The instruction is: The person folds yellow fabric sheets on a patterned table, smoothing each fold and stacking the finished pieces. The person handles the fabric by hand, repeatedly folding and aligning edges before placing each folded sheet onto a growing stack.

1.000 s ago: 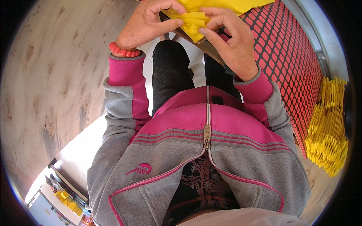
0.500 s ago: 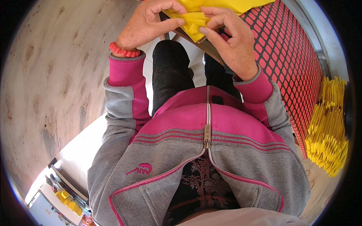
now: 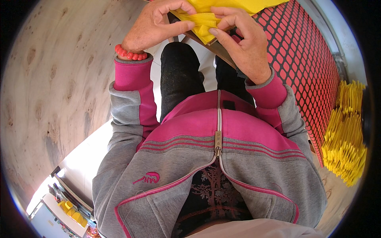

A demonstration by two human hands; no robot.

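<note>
A thin yellow sheet [image 3: 238, 4] lies at the top of the view; whether it is paper or cloth I cannot tell. Its near corner is gathered into small pleats [image 3: 204, 22]. My left hand [image 3: 154, 25], with a red bead bracelet [image 3: 131, 53] on its wrist, pinches the left side of these folds between thumb and fingers. On the right side, my right hand [image 3: 244, 41] grips the pleated edge, thumb below and fingertips above. The far part of the sheet runs out of view.
A surface covered in red and black netted pattern [image 3: 295, 51] stands at the right, beneath the sheet. Beyond it are stacked folded yellow pieces [image 3: 345, 139]. A pale wooden board [image 3: 59, 87] fills the left. Small yellow items [image 3: 71, 212] sit at the lower left.
</note>
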